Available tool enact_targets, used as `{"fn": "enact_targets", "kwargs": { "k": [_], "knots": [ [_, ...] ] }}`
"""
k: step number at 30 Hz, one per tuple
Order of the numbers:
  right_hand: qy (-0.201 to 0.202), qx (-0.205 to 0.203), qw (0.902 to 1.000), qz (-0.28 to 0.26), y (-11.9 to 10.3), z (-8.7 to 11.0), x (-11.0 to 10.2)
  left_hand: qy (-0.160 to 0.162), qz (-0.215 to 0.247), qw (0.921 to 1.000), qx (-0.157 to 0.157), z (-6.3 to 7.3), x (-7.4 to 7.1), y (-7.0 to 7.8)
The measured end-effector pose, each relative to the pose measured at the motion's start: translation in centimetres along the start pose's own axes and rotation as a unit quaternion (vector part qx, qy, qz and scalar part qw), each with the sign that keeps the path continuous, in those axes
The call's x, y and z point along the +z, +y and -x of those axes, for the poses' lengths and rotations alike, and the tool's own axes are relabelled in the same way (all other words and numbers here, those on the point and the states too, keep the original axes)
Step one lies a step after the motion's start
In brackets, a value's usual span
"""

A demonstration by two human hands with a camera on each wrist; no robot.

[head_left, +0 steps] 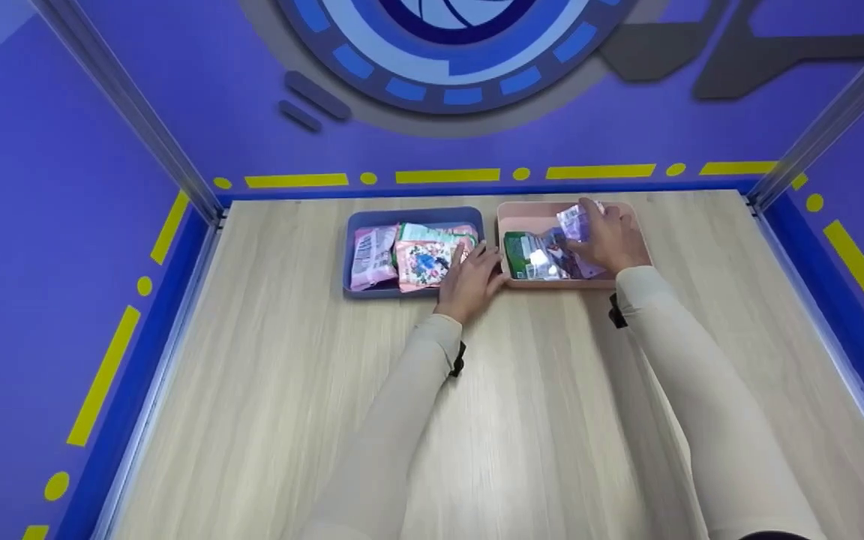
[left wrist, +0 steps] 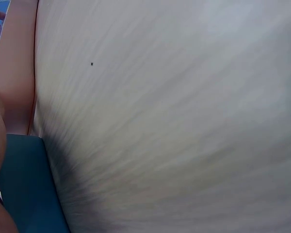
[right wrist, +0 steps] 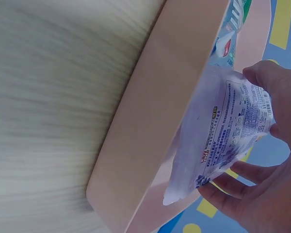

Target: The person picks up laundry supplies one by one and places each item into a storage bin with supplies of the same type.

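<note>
My right hand (head_left: pixel 612 241) grips a pale purple printed packet (right wrist: pixel 228 126) between thumb and fingers, at the right end of the pink tray (head_left: pixel 526 210). The packet stands tilted inside that tray. Beside it lie a green packet (head_left: pixel 520 251) and a shiny packet (head_left: pixel 548 264). My left hand (head_left: pixel 471 285) rests at the right edge of the blue-grey tray (head_left: pixel 372 219), its fingers extended over a floral packet (head_left: pixel 426 264). A pink packet (head_left: pixel 374 257) lies at the left of that tray. Most of the left hand is outside the left wrist view.
The two trays stand side by side near the back of the wooden table (head_left: pixel 282 360). Behind them rises a blue-purple wall (head_left: pixel 199 90) with yellow dashes. Side walls with metal corner posts (head_left: pixel 132 105) bound the table left and right.
</note>
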State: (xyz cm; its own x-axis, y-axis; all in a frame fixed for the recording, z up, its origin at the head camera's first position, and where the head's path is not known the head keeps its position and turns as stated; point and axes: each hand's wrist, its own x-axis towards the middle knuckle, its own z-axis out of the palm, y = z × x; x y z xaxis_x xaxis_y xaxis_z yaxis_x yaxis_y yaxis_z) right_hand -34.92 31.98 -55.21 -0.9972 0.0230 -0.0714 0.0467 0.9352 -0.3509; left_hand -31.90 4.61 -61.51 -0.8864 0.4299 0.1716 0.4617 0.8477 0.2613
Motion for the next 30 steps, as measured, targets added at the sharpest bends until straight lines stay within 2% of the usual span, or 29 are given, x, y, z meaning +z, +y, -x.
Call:
{"fn": "enact_targets", "kwargs": {
  "k": [6, 13, 30],
  "knots": [
    [-0.014, 0.023, 0.9996, -0.007, 0.1, -0.5, 0.3, 0.006, -0.007, 0.9999, 0.003, -0.1, 0.1, 0.0],
    [-0.04, 0.032, 0.9986, -0.015, 0.0, -0.9, 0.4, 0.005, -0.009, 0.9999, 0.005, -0.1, 0.1, -0.1],
    [-0.052, 0.006, 0.9969, -0.057, 0.2, -1.3, 1.8, 0.012, -0.004, 0.9999, 0.003, -0.1, 0.3, -0.1]
  ]
}}
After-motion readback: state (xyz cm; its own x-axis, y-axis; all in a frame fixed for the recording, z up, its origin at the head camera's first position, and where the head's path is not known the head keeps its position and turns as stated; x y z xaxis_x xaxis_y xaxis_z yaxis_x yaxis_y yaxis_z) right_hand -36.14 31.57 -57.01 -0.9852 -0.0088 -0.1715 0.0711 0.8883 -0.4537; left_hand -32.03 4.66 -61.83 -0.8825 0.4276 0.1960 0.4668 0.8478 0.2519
